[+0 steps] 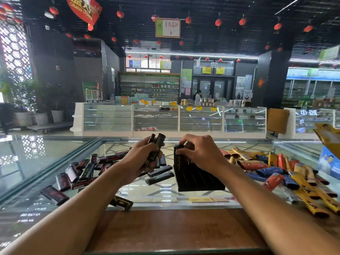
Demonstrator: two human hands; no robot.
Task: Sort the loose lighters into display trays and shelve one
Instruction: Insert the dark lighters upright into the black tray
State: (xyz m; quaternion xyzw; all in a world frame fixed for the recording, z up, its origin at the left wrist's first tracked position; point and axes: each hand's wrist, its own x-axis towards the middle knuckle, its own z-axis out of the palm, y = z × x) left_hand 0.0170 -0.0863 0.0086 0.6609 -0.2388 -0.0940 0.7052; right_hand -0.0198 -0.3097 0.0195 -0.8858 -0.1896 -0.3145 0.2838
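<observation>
Where the glass tabletop (36, 162) runs in from its left edge, loose black lighters (82, 170) sprawl toward the middle, and one stray lighter (122, 202) lies at the near edge. Above them the left hand (141, 159) is clamped on a bunch of lighters (156, 146), held upright. Just beside it, the right hand (200, 153) curls its fingers round the far left corner of the black display tray (198, 179), with bare glass before it. Coloured lighters (276, 172) crowd the right edge.

Bright daylight enters through the lattice window (13, 50); ceiling strip lights (191, 54) glare across the glass tabletop (46, 159). Edges bend and blur.
</observation>
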